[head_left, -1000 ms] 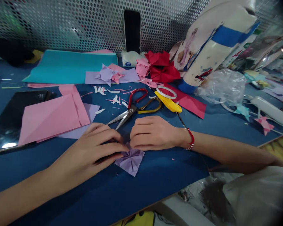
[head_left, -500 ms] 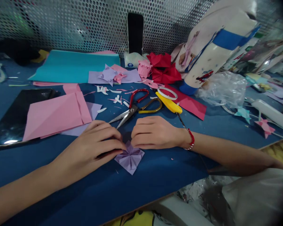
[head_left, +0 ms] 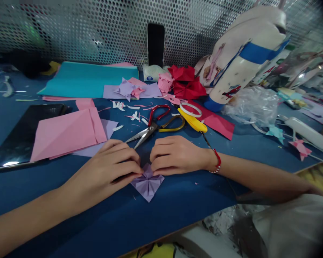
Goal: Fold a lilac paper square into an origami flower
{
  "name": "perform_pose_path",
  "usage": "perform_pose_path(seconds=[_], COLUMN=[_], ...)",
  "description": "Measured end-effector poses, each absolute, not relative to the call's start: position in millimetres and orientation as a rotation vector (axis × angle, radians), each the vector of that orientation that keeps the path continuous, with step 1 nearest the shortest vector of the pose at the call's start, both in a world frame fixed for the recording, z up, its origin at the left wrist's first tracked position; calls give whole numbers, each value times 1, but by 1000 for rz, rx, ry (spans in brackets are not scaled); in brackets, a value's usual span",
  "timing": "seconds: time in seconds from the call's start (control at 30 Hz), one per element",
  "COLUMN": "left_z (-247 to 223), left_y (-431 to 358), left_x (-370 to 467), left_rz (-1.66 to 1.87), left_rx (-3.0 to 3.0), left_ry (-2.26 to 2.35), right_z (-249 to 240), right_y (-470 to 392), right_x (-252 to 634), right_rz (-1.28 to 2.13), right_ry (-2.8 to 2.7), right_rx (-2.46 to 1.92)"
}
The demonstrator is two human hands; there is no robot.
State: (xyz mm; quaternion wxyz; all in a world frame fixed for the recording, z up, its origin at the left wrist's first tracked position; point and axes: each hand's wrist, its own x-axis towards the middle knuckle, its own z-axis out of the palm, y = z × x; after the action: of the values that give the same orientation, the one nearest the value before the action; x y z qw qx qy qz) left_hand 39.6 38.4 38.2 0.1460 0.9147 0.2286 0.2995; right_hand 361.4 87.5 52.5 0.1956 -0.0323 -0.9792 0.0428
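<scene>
Thumb and forefinger of my left hand [head_left: 104, 171], nearly together, pinch the far-left side of a folded lilac square [head_left: 148, 188] lying near the front edge of the tabletop [head_left: 97, 224]; my right hand [head_left: 177, 156] curls over its far-right side, fingertips tucked from sight, so from my remote post I cannot tell its grip. Just beyond, scissors [head_left: 152, 127] lie spread beside a yellow cutter [head_left: 196, 124]. Pink paper [head_left: 67, 132] overlaps a black device [head_left: 13, 143] toward the left edge; blue paper [head_left: 88, 79] and an upright phone [head_left: 155, 46] sit along the back edge.
</scene>
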Motion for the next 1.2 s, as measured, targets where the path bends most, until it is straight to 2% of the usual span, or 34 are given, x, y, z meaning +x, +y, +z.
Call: perform_pose_path(seconds=[0.47, 1.2], left_z=[58, 54], left_y=[63, 49], left_x=[52, 56], left_rz=[773, 739], left_rx=[2772, 2914], left_ry=[515, 545], right_z=[55, 54], right_y=[86, 85], right_x=[360, 358], right_rz=[189, 99], right_ry=[-2846, -2888], right_rx=[-134, -158])
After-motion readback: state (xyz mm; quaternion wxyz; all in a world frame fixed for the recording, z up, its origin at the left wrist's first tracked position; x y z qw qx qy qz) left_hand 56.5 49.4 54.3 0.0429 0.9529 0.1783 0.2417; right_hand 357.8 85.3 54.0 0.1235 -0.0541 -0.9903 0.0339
